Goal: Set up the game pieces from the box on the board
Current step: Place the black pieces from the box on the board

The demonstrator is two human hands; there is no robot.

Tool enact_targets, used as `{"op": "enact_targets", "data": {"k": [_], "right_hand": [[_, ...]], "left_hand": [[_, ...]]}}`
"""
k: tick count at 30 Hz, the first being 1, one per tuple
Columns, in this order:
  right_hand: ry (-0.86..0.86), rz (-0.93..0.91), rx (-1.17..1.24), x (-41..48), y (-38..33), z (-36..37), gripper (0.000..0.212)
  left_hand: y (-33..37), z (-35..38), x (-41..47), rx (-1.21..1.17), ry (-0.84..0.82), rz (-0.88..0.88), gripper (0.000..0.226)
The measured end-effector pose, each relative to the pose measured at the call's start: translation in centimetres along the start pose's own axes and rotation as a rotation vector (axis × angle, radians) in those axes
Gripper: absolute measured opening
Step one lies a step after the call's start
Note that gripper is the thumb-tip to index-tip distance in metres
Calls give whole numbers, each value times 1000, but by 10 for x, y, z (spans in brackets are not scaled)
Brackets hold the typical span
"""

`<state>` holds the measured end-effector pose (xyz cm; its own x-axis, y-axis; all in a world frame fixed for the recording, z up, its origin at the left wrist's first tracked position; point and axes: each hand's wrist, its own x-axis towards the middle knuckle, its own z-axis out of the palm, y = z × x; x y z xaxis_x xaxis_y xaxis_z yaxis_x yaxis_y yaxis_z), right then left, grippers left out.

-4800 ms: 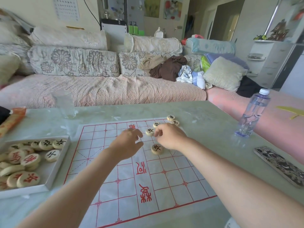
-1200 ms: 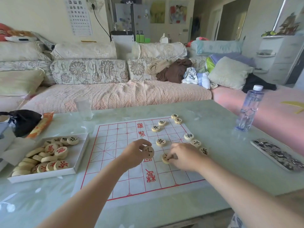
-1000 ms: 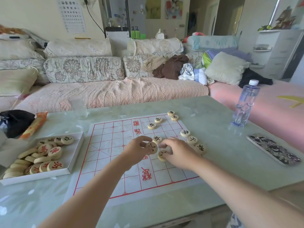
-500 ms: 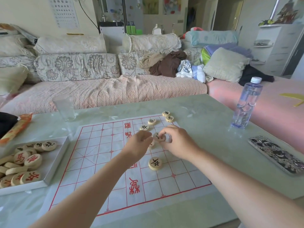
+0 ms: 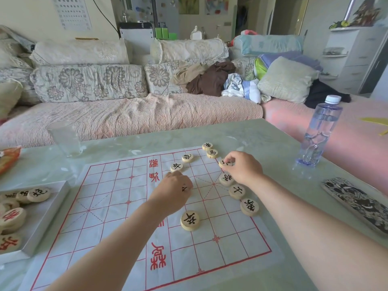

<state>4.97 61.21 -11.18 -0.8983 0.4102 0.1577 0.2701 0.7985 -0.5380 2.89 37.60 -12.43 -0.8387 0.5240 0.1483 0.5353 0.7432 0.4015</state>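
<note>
A paper board (image 5: 117,206) with a red grid is spread on the table (image 5: 273,143), close to its near edge. The right hand (image 5: 244,169) is held over the board's far right corner, and a wooden piece (image 5: 225,163) is pinched between its thumb and fingertips. A row of three pieces (image 5: 236,191) is laid along the board's right edge, just below that hand. A pair of pieces (image 5: 212,153) sits at the far right corner, two others (image 5: 187,157) lie a little to the left of them, and a lone piece (image 5: 190,220) lies well inside the right edge.

The left hand (image 5: 172,194) is lowered onto the middle of the board with its fingers curled. Only a black-marked sliver of a hidden piece (image 5: 184,188) shows under them, so it appears to be gripped.

The box (image 5: 47,217) is set at the table's left edge, beside the board, with a heap of pieces (image 5: 38,194) inside. A water bottle (image 5: 319,131) stands at the right edge, a patterned phone (image 5: 357,202) lies nearer, and a glass (image 5: 65,137) stands toward the far left.
</note>
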Motion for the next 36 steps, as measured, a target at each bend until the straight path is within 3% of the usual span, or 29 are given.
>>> {"op": "enact_targets", "data": {"k": [6,10,14,23,36], "right_hand": [[-114,5,-97,5,-5,5,18],[-61,-23,-158,2,-12,4,33],[-31,-140,-101,-9,-38,1,22],[-224,-409,42,-60,-141,29,19],[-449,-593,97,-130,-306,137,23]], "left_hand": [[-4,1,0,-16,27,-14,22],[-5,-2,-2,32,18,7,19],[-8,-10,-4,9,44,-10,21],[-66,-72,-54,8,170,-122,20],[-202,-154,-176,35,316,-344,20]]}}
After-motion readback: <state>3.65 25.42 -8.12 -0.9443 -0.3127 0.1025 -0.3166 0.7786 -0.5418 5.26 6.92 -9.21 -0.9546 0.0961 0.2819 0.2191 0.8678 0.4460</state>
